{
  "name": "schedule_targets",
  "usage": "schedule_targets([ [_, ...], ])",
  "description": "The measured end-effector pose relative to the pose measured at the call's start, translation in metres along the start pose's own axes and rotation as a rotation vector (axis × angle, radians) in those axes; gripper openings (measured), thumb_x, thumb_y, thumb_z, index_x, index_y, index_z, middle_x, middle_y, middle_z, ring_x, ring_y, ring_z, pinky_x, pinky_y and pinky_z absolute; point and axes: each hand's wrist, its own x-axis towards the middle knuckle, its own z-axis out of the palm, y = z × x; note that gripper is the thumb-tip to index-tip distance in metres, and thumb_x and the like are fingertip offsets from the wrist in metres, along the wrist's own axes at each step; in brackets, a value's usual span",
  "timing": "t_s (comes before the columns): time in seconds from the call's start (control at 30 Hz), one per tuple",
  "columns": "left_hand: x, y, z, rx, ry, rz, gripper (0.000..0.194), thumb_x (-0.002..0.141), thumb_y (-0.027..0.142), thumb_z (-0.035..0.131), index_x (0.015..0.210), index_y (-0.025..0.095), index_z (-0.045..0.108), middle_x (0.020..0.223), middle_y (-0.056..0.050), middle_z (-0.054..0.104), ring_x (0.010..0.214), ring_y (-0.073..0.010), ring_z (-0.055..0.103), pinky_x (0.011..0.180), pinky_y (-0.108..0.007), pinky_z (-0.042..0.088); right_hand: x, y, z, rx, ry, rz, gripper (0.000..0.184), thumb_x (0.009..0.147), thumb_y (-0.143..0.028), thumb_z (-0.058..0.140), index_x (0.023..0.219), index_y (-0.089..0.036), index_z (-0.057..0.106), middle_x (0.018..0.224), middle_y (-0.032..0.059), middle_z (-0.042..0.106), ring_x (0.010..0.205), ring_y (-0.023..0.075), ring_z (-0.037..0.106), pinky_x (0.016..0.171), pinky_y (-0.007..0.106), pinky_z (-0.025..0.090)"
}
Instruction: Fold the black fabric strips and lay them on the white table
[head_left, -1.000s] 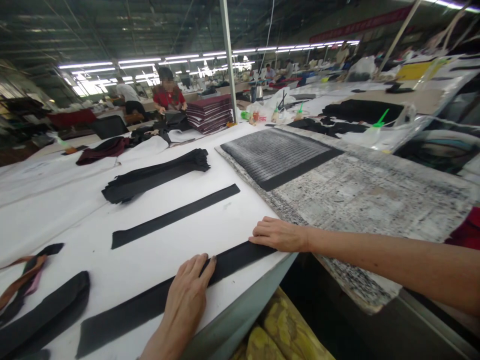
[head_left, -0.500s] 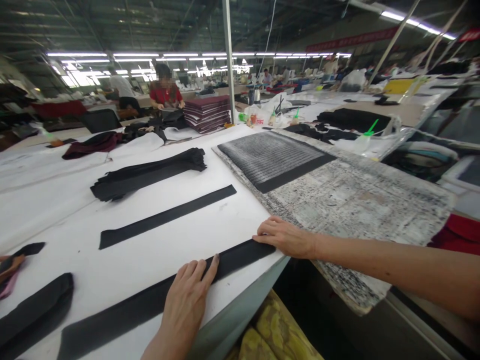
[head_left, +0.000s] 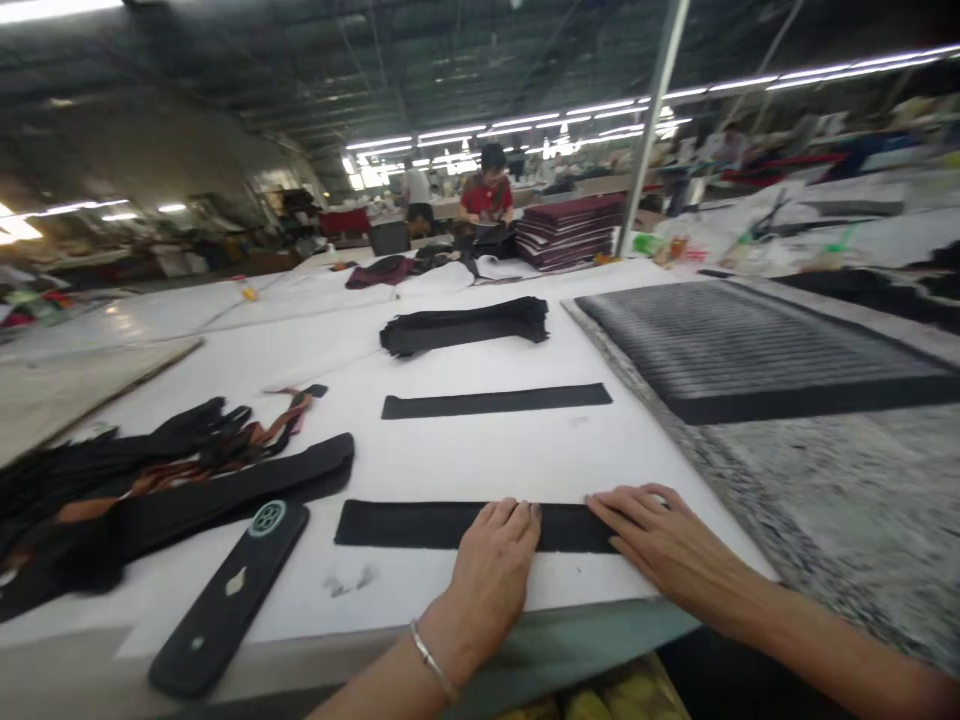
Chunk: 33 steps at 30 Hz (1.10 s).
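A black fabric strip (head_left: 420, 525) lies flat along the near edge of the white table. My left hand (head_left: 499, 550) rests on its middle, fingers laid down over the fabric. At the strip's right end, my right hand (head_left: 656, 535) presses with fingers stretched out flat; that end is partly hidden beneath it. Beyond them a narrower black strip (head_left: 499, 400) lies parallel. Farther back is a stack of black strips (head_left: 465, 325) with uneven ends.
A phone (head_left: 232, 600) lies at the near left beside folded black fabric (head_left: 240, 495) and tangled scraps. To the right, a speckled board (head_left: 832, 490) carries rows of dark strips (head_left: 772, 340). Maroon panels (head_left: 570, 230) are stacked at the back near a person in red (head_left: 487, 195).
My view has swung left, bringing the phone and scraps into sight. Both hands stay on the strip; my right hand's fingers now stretch farther over its end.
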Motion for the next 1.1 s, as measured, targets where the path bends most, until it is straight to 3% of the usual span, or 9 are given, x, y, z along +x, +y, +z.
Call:
schedule_targets([
  [0.13,-0.048,-0.044,-0.004,0.004,0.022,-0.182,0.042,0.091,0.018,0.041,0.133,0.017,0.047,0.136,-0.005,0.053,0.125,-0.0199,0.047,0.107,-0.037,0.038,-0.005,0.009,0.021,-0.054,0.083,-0.040,0.036,0.092,-0.017,0.039,0.127,-0.022,0.049,0.117,0.0061,0.060,0.108,0.0251,0.050,0.093,0.049,0.029],
  [0.33,-0.088,-0.113,-0.030,-0.071,-0.110,-0.466,0.041,0.091,0.021,0.041,0.131,0.018,0.049,0.127,-0.009,0.058,0.116,-0.0214,0.053,0.101,-0.038,0.041,0.015,0.008,-0.005,0.054,-0.064,0.074,0.027,0.087,-0.020,0.051,0.114,-0.025,0.056,0.101,0.0048,0.060,0.097,0.0237,0.052,0.089,0.045,0.033],
  [0.5,-0.057,-0.123,-0.057,-0.140,-0.363,-0.475,0.031,0.074,0.009,0.049,0.100,0.020,0.062,0.096,-0.008,0.063,0.095,-0.0249,0.055,0.084,-0.039,0.042,0.038,0.004,-0.031,0.231,-0.303,0.198,0.012,0.077,-0.018,0.056,0.089,-0.020,0.058,0.094,0.0055,0.058,0.089,0.0241,0.051,0.079,0.040,0.038],
  [0.63,-0.028,-0.138,-0.071,-0.286,-0.370,-0.469,0.020,0.071,0.008,0.042,0.082,0.020,0.054,0.089,-0.004,0.061,0.084,-0.0195,0.056,0.074,-0.031,0.040,0.060,0.027,-0.041,0.267,-0.349,0.272,0.014,0.079,-0.013,0.048,0.088,-0.022,0.055,0.088,0.0044,0.062,0.080,0.0215,0.056,0.068,0.032,0.039],
  [0.73,0.003,-0.171,-0.072,-0.352,-0.333,-0.509,0.020,0.076,0.012,0.039,0.090,0.021,0.050,0.081,-0.001,0.063,0.074,-0.0173,0.058,0.066,-0.028,0.040,0.089,0.061,-0.044,0.251,-0.270,0.296,0.022,0.085,-0.014,0.041,0.098,-0.023,0.057,0.091,0.0044,0.065,0.081,0.0203,0.059,0.067,0.030,0.039],
  [0.83,0.041,-0.207,-0.064,-0.265,-0.286,-0.497,0.037,0.076,0.012,0.040,0.109,0.024,0.051,0.091,-0.002,0.066,0.079,-0.0175,0.062,0.069,-0.027,0.044,0.124,0.098,-0.035,0.113,-0.189,0.207,0.032,0.085,-0.013,0.041,0.113,-0.022,0.055,0.104,0.0065,0.065,0.092,0.0216,0.059,0.076,0.033,0.040],
  [0.93,0.077,-0.225,-0.048,-0.114,-0.240,-0.497,0.051,0.071,0.004,0.039,0.116,0.021,0.055,0.105,-0.010,0.067,0.096,-0.0248,0.062,0.084,-0.041,0.043,0.153,0.124,-0.016,-0.034,-0.197,0.124,0.042,0.082,-0.007,0.041,0.120,-0.021,0.054,0.102,0.0096,0.064,0.092,0.0232,0.058,0.080,0.037,0.040],
  [1.0,0.094,-0.219,-0.032,-0.037,-0.171,-0.483,0.056,0.072,0.001,0.036,0.122,0.018,0.055,0.126,-0.016,0.057,0.117,-0.0294,0.052,0.098,-0.052,0.033,0.164,0.131,0.000,-0.071,-0.198,0.110,0.046,0.079,-0.004,0.042,0.120,-0.020,0.055,0.103,0.0117,0.062,0.095,0.0249,0.056,0.081,0.039,0.040],
  [1.1,0.106,-0.196,0.003,-0.004,-0.088,-0.392,0.052,0.088,0.014,0.030,0.138,0.019,0.040,0.149,-0.013,0.033,0.137,-0.0256,0.029,0.110,-0.051,0.018,0.165,0.127,0.017,-0.086,-0.199,0.113,0.058,0.075,-0.002,0.046,0.130,-0.019,0.046,0.116,0.0122,0.058,0.108,0.0258,0.050,0.092,0.044,0.035],
])
